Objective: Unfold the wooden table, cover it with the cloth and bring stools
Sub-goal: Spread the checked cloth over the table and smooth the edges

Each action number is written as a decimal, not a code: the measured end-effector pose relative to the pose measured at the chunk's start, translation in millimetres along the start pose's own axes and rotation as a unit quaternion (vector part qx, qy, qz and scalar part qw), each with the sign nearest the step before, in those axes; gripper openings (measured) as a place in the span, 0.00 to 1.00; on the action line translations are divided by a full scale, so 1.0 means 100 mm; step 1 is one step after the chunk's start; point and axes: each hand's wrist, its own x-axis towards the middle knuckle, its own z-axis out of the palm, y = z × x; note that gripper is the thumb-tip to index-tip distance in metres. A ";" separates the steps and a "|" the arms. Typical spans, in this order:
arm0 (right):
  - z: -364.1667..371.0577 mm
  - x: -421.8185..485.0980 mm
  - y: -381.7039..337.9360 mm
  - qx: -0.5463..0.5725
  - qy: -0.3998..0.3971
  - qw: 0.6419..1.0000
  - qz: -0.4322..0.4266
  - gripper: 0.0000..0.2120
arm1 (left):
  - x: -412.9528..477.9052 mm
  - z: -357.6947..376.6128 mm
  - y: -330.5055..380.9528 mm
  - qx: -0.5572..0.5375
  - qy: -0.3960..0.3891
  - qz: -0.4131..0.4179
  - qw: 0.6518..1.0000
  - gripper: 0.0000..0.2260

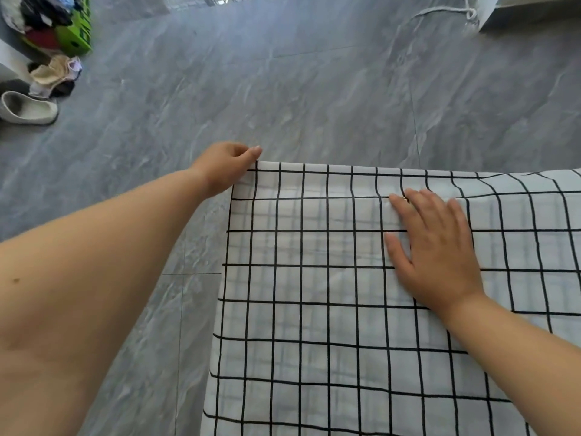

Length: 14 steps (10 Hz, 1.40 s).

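White cloth [314,309] with a black grid lies spread over a raised flat surface hidden beneath it, its left side hanging over the edge. Reaching forward with the arm stretched out, the left hand [224,169] pinches the cloth's far left corner between thumb and curled fingers. Beside it, the right hand [435,251] rests palm down, fingers spread, near the far edge. Grey marbled floor [283,89] surrounds; a slipper [28,108] lies well apart.

Floor [283,89]: grey marbled tiles, evenly lit. Far left: green crate [77,33] heaped with clothes, loose garments [55,75], one pale slipper [28,108]. White cord [446,11] far right.
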 end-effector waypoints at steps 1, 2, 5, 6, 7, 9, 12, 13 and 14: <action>0.00 0.01 0.00 -0.002 -0.004 1.000 0.001 0.26 | 0.04 0.03 -0.04 0.007 0.001 0.008 1.000 0.23; 0.00 0.00 0.00 -0.003 -0.004 1.000 0.002 0.27 | 0.08 0.05 -0.06 0.039 -0.004 0.001 0.999 0.24; 0.00 -0.01 0.00 0.004 -0.005 1.000 0.000 0.27 | 0.13 -0.20 -0.11 0.127 0.016 0.016 0.992 0.29; 0.00 -0.01 -0.01 0.005 -0.004 1.000 0.002 0.27 | 0.17 -0.31 -0.13 0.235 0.048 0.062 0.969 0.32; 0.00 -0.01 -0.01 0.004 -0.003 1.000 0.004 0.27 | 0.19 -0.36 -0.10 0.299 0.073 0.076 0.949 0.33; 0.01 -0.01 -0.01 0.004 0.003 1.000 0.005 0.27 | 0.17 -0.15 -0.14 0.204 0.113 0.039 0.972 0.22; 0.04 0.00 0.00 -0.007 0.010 1.000 0.001 0.27 | -0.83 0.79 0.08 0.101 0.145 0.192 0.965 0.20; 0.03 0.00 0.00 -0.013 0.011 1.000 -0.001 0.27 | -0.82 0.86 0.03 0.119 0.169 0.169 0.964 0.19; 0.04 0.00 0.01 -0.011 0.013 1.000 -0.004 0.26 | -0.81 0.82 0.00 0.128 0.163 0.171 0.963 0.19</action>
